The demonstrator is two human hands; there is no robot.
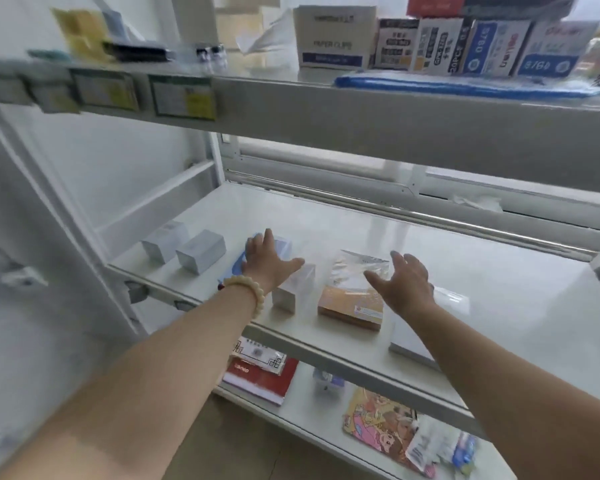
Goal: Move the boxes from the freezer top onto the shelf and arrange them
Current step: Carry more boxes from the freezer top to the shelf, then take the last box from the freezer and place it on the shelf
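Boxes (201, 251): ranged near the front of the middle shelf (499, 271); left hand (265, 261) lies flat, fingers spread, on the blue box (237, 266), likely squaring it into the row; right hand (404, 285), spread and empty, hovers just beside the orange box (352, 306).

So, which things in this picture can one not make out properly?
Head view, the only one:
- The blue box: the left hand covers most of it, so its print is hidden.
- The white box at the shelf's front edge: the right forearm crosses it.
- The labels on the upper shelf edge: blurred, unreadable.
- The freezer top: outside the picture.
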